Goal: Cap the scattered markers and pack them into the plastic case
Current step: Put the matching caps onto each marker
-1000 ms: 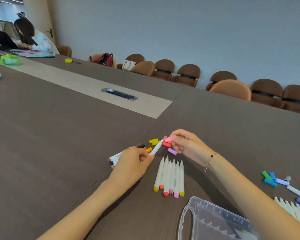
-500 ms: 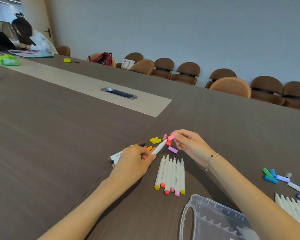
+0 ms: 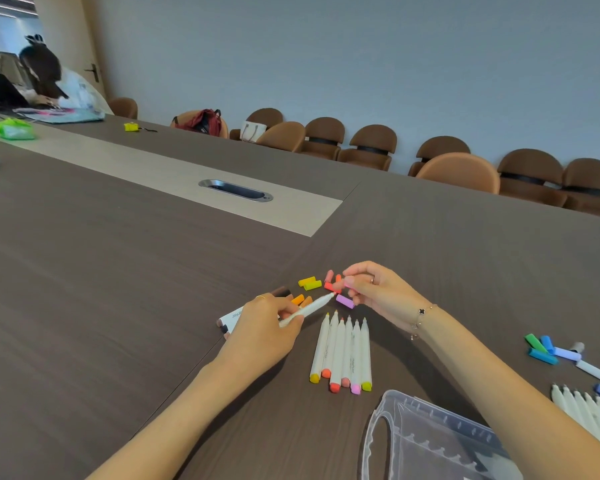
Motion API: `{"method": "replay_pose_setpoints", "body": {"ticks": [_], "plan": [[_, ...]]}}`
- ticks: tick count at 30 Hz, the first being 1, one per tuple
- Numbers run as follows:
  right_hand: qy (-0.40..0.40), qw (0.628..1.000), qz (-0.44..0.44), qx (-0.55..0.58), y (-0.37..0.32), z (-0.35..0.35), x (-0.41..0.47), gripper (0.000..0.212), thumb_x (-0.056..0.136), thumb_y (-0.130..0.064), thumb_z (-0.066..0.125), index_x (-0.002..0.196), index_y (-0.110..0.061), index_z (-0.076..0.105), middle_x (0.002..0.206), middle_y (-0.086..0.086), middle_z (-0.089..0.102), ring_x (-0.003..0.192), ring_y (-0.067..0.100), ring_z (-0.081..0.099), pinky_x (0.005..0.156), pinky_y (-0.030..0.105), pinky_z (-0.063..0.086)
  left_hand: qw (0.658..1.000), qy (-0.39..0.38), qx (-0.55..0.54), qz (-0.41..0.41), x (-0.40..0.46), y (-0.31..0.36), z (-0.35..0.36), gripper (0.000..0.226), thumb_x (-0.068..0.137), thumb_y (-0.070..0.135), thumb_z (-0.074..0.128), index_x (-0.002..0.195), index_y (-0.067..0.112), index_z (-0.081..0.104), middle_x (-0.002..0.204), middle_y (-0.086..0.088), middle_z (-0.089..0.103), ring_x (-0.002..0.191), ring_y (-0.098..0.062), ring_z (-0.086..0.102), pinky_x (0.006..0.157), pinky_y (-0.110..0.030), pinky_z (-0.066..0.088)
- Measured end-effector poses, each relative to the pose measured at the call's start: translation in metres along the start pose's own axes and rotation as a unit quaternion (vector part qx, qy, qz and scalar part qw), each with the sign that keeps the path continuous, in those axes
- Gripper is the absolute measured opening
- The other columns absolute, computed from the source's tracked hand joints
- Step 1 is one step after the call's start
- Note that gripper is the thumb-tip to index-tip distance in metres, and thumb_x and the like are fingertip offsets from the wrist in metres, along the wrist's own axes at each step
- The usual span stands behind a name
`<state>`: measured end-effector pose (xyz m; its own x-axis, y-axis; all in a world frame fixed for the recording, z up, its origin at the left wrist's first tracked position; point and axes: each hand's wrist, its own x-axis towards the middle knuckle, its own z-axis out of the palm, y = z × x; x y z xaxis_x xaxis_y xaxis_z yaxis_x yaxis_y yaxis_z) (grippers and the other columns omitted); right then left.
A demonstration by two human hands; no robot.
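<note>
My left hand (image 3: 264, 327) grips an uncapped white marker (image 3: 309, 308) whose tip points up and right. My right hand (image 3: 378, 292) has its fingers curled, and its fingertips pinch a small red-orange cap (image 3: 338, 280) just beyond that tip. A pink cap (image 3: 329, 274), yellow caps (image 3: 309, 283), orange caps (image 3: 302, 300) and a purple cap (image 3: 345, 301) lie around them. Several uncapped markers (image 3: 343, 351) lie side by side below my hands. The clear plastic case (image 3: 430, 441) lies at the bottom right. Brown-capped markers (image 3: 229, 320) show partly under my left hand.
Blue and green caps (image 3: 548, 351) and more white markers (image 3: 589, 410) lie at the right edge. A metal cable slot (image 3: 235, 190) sits in the table's light strip. Brown chairs (image 3: 458, 171) line the far side. A person (image 3: 49, 81) sits at the far left.
My right hand has let go of the pink cap it held at the marker tip and now has a red-orange one. My left hand lowered the marker slightly.
</note>
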<state>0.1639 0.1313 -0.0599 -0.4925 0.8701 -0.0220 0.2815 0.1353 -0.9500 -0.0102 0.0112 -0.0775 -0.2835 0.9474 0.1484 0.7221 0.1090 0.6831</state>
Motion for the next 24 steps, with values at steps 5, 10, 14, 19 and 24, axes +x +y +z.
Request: {"method": "replay_pose_setpoints", "body": {"ticks": [5,10,14,19,24], "plan": [[0.066,0.997,-0.026,-0.030,-0.0001,0.0046,0.0038,0.015,0.090,-0.025,0.061,0.096,-0.017,0.073,0.087,-0.003,0.068,0.080,0.010,0.062,0.065,0.011,0.049,1.000,0.000,-0.007,0.002,0.0008,-0.0012,0.0006,0.022,0.093,0.028,0.057,0.112,0.024,0.068,0.117,0.006,0.061,0.069,-0.008,0.053,0.054,-0.009,0.036],[0.065,0.998,-0.025,-0.006,0.0040,0.0086,0.0046,0.015,0.090,-0.024,0.062,0.098,-0.017,0.072,0.079,-0.006,0.070,0.071,0.008,0.065,0.066,0.013,0.051,1.000,-0.006,-0.023,-0.003,0.0011,0.0009,-0.0007,0.022,0.093,0.030,0.057,0.112,0.024,0.067,0.101,0.010,0.059,0.069,-0.007,0.052,0.052,-0.009,0.034],[0.043,0.999,-0.015,-0.002,0.0053,0.0101,0.0034,0.013,0.089,-0.024,0.063,0.094,-0.017,0.072,0.074,-0.006,0.068,0.066,0.008,0.062,0.065,0.015,0.052,0.999,-0.020,-0.033,-0.005,0.0007,0.0022,-0.0017,0.024,0.093,0.031,0.056,0.113,0.024,0.066,0.097,0.011,0.057,0.066,-0.006,0.051,0.049,-0.007,0.032],[0.050,0.998,-0.026,0.019,0.0046,0.0083,0.0032,0.013,0.089,-0.024,0.062,0.094,-0.018,0.073,0.077,-0.003,0.070,0.068,0.008,0.063,0.069,0.016,0.052,0.998,-0.031,-0.046,-0.016,-0.0003,0.0036,-0.0026,0.025,0.093,0.032,0.055,0.114,0.023,0.065,0.100,0.009,0.061,0.071,-0.009,0.056,0.055,-0.009,0.038],[0.041,0.999,-0.023,0.019,0.0040,0.0081,0.0024,0.013,0.088,-0.024,0.063,0.086,-0.019,0.075,0.091,0.007,0.072,0.082,0.017,0.065,0.079,0.021,0.055,0.998,-0.038,-0.054,-0.022,-0.0015,0.0055,-0.0022,0.024,0.092,0.033,0.057,0.112,0.023,0.066,0.096,0.008,0.063,0.075,-0.011,0.060,0.063,-0.015,0.049]]}}
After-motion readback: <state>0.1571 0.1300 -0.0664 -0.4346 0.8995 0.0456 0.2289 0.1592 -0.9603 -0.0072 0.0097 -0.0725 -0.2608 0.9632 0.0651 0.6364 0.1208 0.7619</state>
